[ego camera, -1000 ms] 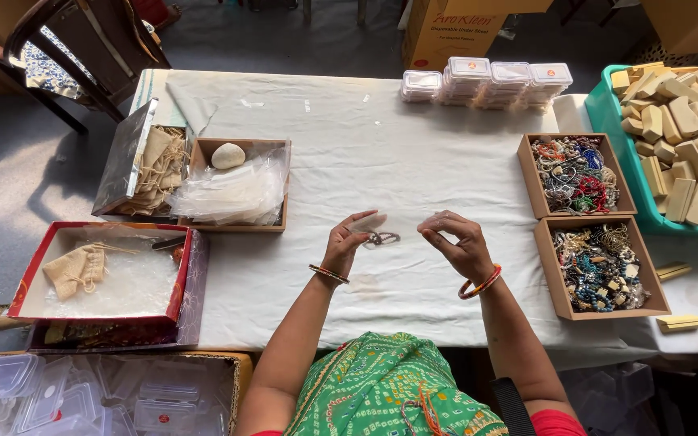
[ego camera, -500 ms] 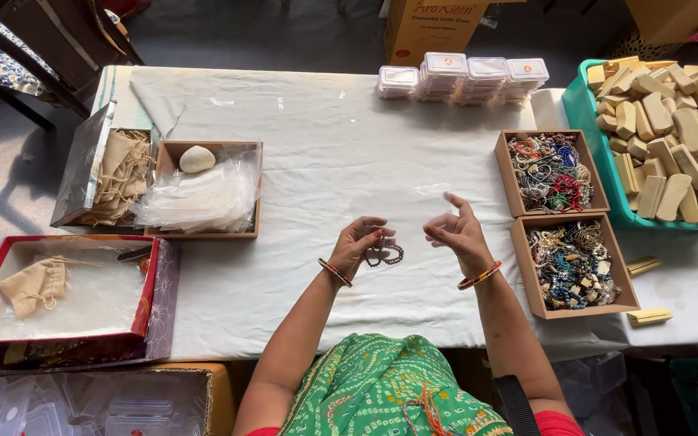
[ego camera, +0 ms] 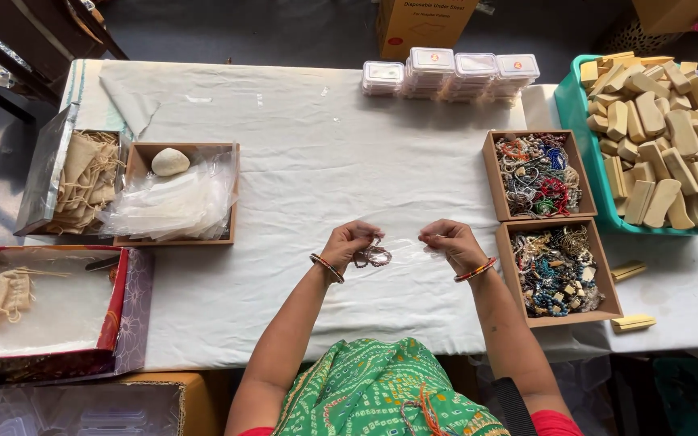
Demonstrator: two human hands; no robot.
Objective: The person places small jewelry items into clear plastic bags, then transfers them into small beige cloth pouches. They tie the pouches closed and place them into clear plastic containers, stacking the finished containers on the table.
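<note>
Both hands low over the near edge of the worktop (ego camera: pixel 300 161), close together but not touching. Left hand (ego camera: pixel 349 242) curled shut on a small beaded jewellery piece (ego camera: pixel 371 257) that hangs just right of its fingers. Right hand (ego camera: pixel 450 242) also closed, pinching a clear pouch (ego camera: pixel 407 249) stretched between the two hands; can't tell if the left hand grips the pouch too. Bangles on both wrists. Just right of the right hand: open brown box (ego camera: pixel 557 273) full of mixed jewellery, with a second like box (ego camera: pixel 538 173) beyond it. Further right, teal crate (ego camera: pixel 579 137) stacked with tan blocks; two loose blocks (ego camera: pixel 628 270) on the worktop near the closer box. Well ahead of the hands, at the far edge, a row of clear lidded cases (ego camera: pixel 450 73). Left of the left hand, apart from it, a brown tray (ego camera: pixel 175 194) with clear bags and a pale stone (ego camera: pixel 169 161); beyond that a foil-lined box of cloth bags (ego camera: pixel 82 182). Far left, a red box (ego camera: pixel 42 303) holding one cloth bag.
</note>
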